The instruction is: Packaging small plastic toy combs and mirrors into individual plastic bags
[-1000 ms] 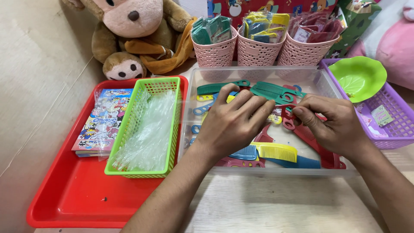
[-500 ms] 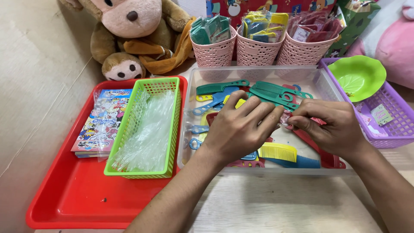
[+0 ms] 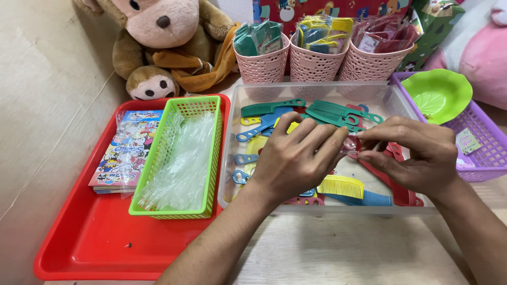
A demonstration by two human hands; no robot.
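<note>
- Pinching a small red comb (image 3: 355, 144) between both my hands, at the centre right of the frame, over a clear plastic tub (image 3: 317, 88).
- My left hand (image 3: 296, 158) is curled nearly closed, fingertips pressed on the comb's near end; most of the comb is hidden behind my fingers, and I cannot tell whether a clear wrapper covers it.
- My right hand (image 3: 417, 153) is also nearly closed, thumb and forefinger gripping the same piece from the right.
- To do this well, I judge I should keep the grip light and at the ends, hold it level above the tub, and let the fingertips work rather than the whole hand.
- The tub holds loose combs: green (image 3: 338, 113), blue, yellow (image 3: 340, 186) and red, hard glossy plastic with fine teeth and looped handles.
- At centre left, a lime green lattice basket (image 3: 203, 158) holds thin, crinkly clear bags (image 3: 179, 169), on a smooth red tray (image 3: 105, 248).
- Along the top, three pink woven-look baskets (image 3: 317, 63) hold packed combs beside a plush monkey (image 3: 158, 42).
</note>
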